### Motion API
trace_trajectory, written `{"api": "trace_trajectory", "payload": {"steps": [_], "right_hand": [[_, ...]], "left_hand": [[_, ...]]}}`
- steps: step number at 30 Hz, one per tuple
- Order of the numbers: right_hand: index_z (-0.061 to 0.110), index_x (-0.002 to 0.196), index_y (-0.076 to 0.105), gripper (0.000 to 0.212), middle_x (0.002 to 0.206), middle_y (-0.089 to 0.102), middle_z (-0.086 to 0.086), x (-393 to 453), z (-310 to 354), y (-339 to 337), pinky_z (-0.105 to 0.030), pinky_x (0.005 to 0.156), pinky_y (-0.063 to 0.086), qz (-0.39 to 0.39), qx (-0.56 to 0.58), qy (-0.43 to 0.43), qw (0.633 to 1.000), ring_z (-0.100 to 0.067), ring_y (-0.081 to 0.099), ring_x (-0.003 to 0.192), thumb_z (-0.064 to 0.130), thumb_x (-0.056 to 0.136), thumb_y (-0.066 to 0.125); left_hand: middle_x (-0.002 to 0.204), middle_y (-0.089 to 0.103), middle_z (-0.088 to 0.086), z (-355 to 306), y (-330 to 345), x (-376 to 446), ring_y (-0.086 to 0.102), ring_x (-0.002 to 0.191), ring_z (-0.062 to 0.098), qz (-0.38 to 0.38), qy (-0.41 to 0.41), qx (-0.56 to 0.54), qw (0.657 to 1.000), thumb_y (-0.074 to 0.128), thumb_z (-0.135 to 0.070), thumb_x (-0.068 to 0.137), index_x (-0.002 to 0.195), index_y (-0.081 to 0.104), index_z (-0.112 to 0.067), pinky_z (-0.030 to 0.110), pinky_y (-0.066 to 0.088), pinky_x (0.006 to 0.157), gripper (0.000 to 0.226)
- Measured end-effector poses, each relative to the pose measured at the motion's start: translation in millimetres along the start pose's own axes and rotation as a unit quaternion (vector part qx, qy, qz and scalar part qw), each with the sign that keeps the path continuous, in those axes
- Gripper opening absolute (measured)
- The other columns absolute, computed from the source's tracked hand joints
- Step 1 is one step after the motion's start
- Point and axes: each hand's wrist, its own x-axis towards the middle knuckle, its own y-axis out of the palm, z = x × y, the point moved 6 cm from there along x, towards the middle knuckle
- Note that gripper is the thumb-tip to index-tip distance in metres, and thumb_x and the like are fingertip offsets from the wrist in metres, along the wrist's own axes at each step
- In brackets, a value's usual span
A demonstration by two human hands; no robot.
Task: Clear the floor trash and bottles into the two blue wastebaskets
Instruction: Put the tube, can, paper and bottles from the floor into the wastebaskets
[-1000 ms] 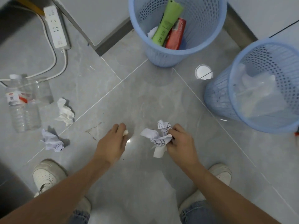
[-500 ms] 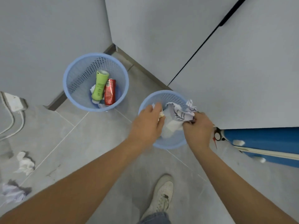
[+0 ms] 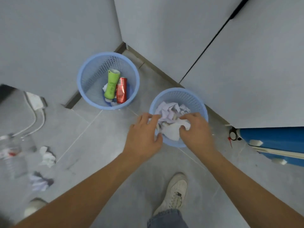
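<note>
Two blue wastebaskets stand in the corner. The left wastebasket (image 3: 82, 83) holds a green bottle (image 3: 111, 84) and a red can (image 3: 121, 91). The right wastebasket (image 3: 195, 97) holds crumpled paper (image 3: 169, 112). My left hand (image 3: 144, 134) and my right hand (image 3: 197, 130) hover over the near rim of the right wastebasket, fingers spread, with nothing held in them. On the floor at the left lie a white paper wad (image 3: 47, 156), a second crumpled paper (image 3: 39, 181) and clear plastic bottles (image 3: 11, 153), blurred.
A white power strip (image 3: 35, 101) with its cables lies at the left by the wall. A blue case (image 3: 273, 142) rests on the floor at the right. My shoes (image 3: 176, 193) stand on the grey tiles below the baskets.
Both hands carried paper scraps from the floor up over the right wastebasket. The paper now lies inside it and both hands have opened.
</note>
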Motion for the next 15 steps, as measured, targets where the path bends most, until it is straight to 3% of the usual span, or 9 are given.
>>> {"api": "trace_trajectory", "payload": {"steps": [3, 7, 11, 15], "right_hand": [[0.019, 0.104, 0.071, 0.024, 0.108, 0.061, 0.001, -31, 59, 26, -0.041, 0.082, 0.054, 0.012, 0.016, -0.078, 0.997, -0.024, 0.061, 0.101, 0.008, 0.083, 0.066], [0.027, 0.101, 0.070, 0.025, 0.098, 0.057, 0.014, -73, 141, 113, -0.036, 0.081, 0.056, 0.133, 0.057, -0.137, 0.980, -0.013, 0.062, 0.093, 0.009, 0.085, 0.065], [0.032, 0.099, 0.067, 0.023, 0.092, 0.059, 0.015, -105, 218, 217, -0.042, 0.081, 0.056, 0.242, 0.043, -0.173, 0.954, -0.012, 0.063, 0.090, 0.015, 0.084, 0.064], [0.027, 0.109, 0.067, 0.022, 0.102, 0.061, 0.007, -131, 285, 306, -0.038, 0.088, 0.055, 0.312, -0.005, -0.205, 0.928, -0.014, 0.061, 0.093, 0.019, 0.089, 0.064]], "left_hand": [[0.127, 0.054, -0.003, 52, -39, -58, 0.055, 0.115, 0.021, -0.027, -0.053, 0.009, 0.998, 0.055, -0.038, 0.089, 0.135, 0.051, -0.027, 0.044, 0.053, 0.083, 0.048], [0.124, 0.055, -0.009, 148, -81, -144, 0.056, 0.113, 0.017, -0.045, -0.137, 0.015, 0.989, 0.050, -0.038, 0.091, 0.132, 0.051, -0.030, 0.042, 0.052, 0.085, 0.042], [0.121, 0.056, -0.010, 252, -110, -217, 0.058, 0.108, 0.016, -0.070, -0.206, 0.030, 0.975, 0.057, -0.035, 0.093, 0.126, 0.052, -0.030, 0.040, 0.055, 0.084, 0.034], [0.117, 0.058, -0.008, 346, -118, -280, 0.058, 0.103, 0.017, -0.108, -0.303, 0.010, 0.947, 0.060, -0.032, 0.092, 0.121, 0.054, -0.026, 0.038, 0.056, 0.078, 0.029]]}}
